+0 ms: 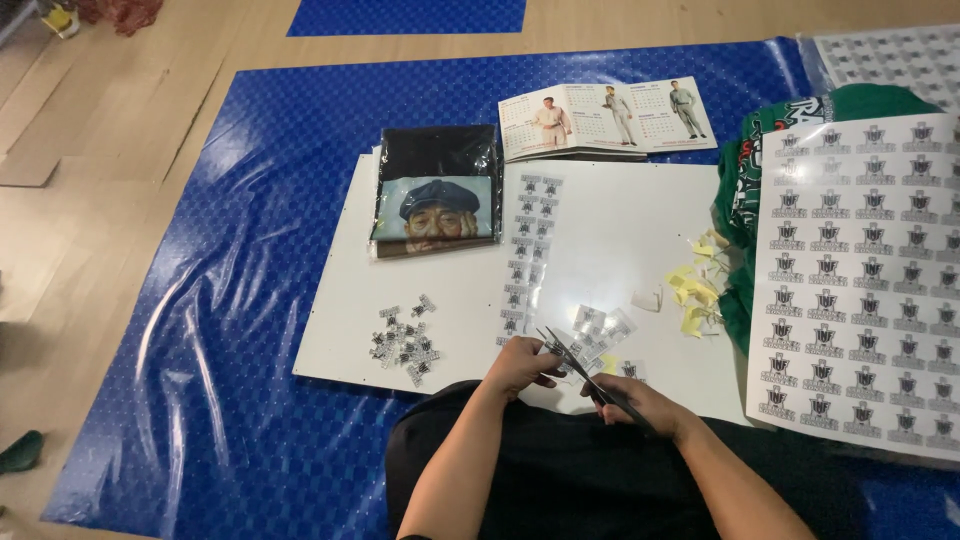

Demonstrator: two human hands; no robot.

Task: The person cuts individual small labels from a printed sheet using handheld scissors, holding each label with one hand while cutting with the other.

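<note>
Your right hand [640, 402] grips open black scissors [585, 372] at lower centre; your left hand [520, 362] pinches a clear sticker strip [598, 330]. Cut stickers [405, 342] lie lower left on the white board [610, 240].

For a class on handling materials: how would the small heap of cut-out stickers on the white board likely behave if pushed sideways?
The cut sticker pieces look thin, small and loose, so they would probably scatter, not move together. On the smooth white board they likely slide easily. They seem very light.
</note>
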